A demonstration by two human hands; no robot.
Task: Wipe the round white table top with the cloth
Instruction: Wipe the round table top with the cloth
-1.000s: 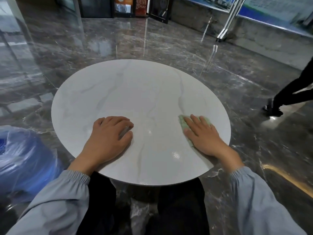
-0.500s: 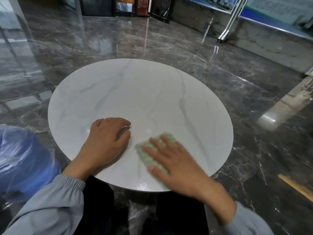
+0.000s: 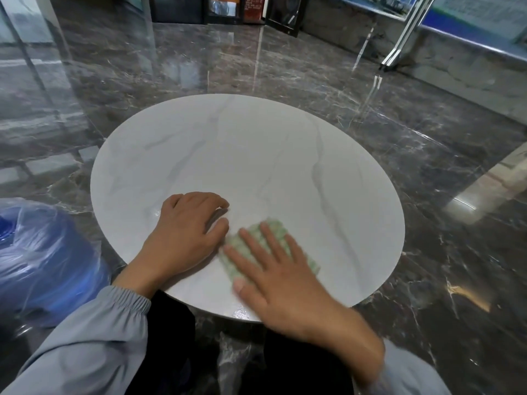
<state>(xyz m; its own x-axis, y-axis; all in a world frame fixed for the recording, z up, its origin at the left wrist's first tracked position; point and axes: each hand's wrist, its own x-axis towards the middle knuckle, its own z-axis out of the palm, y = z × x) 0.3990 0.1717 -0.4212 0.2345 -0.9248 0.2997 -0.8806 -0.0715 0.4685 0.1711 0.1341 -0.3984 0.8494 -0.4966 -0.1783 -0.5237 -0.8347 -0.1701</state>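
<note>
One cloth [image 3: 274, 227], pressed beneath right grip [image 3: 285, 283]

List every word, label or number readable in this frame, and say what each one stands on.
No text here is legible.
Dark red sign by the far wall: pale lettering, too blurred to read.
Wall board at upper right: lines of print, too small to read.
Table top and cloth: no lettering shows.

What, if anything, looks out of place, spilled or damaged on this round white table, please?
Nothing stands out. The table top shows only grey veining, no spill or crack; the green cloth lies flat under the right hand, the left hand beside it.
</note>
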